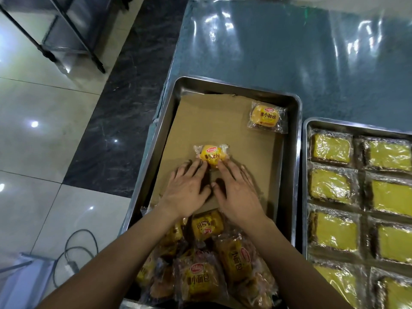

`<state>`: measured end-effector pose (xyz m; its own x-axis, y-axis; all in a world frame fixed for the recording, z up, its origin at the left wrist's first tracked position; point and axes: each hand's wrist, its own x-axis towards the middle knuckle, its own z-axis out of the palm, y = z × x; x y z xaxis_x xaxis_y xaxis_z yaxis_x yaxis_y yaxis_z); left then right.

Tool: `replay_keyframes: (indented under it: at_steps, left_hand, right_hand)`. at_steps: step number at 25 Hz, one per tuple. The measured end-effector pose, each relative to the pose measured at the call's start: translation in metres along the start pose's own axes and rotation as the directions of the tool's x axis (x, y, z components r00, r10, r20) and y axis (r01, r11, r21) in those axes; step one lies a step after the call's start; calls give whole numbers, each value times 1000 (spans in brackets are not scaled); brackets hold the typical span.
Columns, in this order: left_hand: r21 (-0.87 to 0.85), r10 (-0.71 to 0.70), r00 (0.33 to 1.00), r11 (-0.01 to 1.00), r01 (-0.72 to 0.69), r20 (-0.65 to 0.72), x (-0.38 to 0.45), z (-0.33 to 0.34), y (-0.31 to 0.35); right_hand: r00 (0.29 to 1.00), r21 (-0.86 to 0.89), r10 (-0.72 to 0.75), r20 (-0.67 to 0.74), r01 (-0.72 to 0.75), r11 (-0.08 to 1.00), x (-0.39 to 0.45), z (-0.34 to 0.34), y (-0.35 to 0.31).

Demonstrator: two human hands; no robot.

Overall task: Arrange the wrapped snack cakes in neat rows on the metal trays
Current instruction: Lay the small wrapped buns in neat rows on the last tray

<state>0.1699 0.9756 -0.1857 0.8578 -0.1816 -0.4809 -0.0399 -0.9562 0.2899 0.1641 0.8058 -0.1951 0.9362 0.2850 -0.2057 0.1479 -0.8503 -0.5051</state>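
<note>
A metal tray (169, 121) lined with brown cardboard (211, 126) sits on the desk (267, 52), which is covered in clear plastic film. Both hands lie flat on the cardboard, side by side with fingers spread. The fingertips of the left hand (186, 189) and the right hand (237, 192) touch the near edge of one wrapped snack cake (211, 155) at the tray's middle; neither hand curls round it. A second wrapped cake (266, 117) lies flat in the far right corner of the same tray, well apart from the first. A loose pile of wrapped cakes (207, 264) fills the near end of the tray, beneath the forearms. To the right, a second tray (305, 139) holds yellow wrapped cakes (331, 148) in rows.
</note>
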Motion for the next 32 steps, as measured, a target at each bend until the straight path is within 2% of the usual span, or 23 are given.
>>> replay_keyframes:
  at_steps: [2, 5, 8, 12, 18, 22, 26, 29, 32]
  left_hand:
    - [7, 36, 999, 999, -36, -32, 21, -11, 1]
    - [51, 78, 993, 996, -74, -85, 60, -31, 5]
    - [156, 82, 994, 985, -70, -75, 94, -42, 6]
    - [224, 84, 995, 972, -68, -61, 117, -47, 0]
    - [261, 90, 994, 963, -72, -58, 150, -61, 2]
    - [263, 89, 993, 963, -66, -75, 159, -71, 9]
    - [239, 104, 986, 968, -71, -129, 138, -74, 17]
    - [180, 176, 975, 972, -150, -138, 96, -60, 31]
    - [140, 286, 955, 951, -274, -72, 42, -30, 52]
  right_hand:
    - [998, 24, 26, -60, -25, 999, 16, -4, 4]
    - [990, -53, 43, -137, -51, 997, 53, -17, 15]
    - [992, -227, 75, -105, -97, 969, 84, -29, 29]
    - [997, -457, 63, -48, -78, 886, 99, -30, 36]
    - [997, -567, 58, -55, -79, 820, 131, -41, 49]
    - [997, -526, 68, -43, -80, 846, 140, -48, 53]
    - [989, -388, -5, -146, -53, 920, 123, -48, 50]
    - [977, -239, 24, -210, -75, 968, 83, -45, 51]
    - [979, -137, 103, -178, -128, 982, 28, -37, 56]
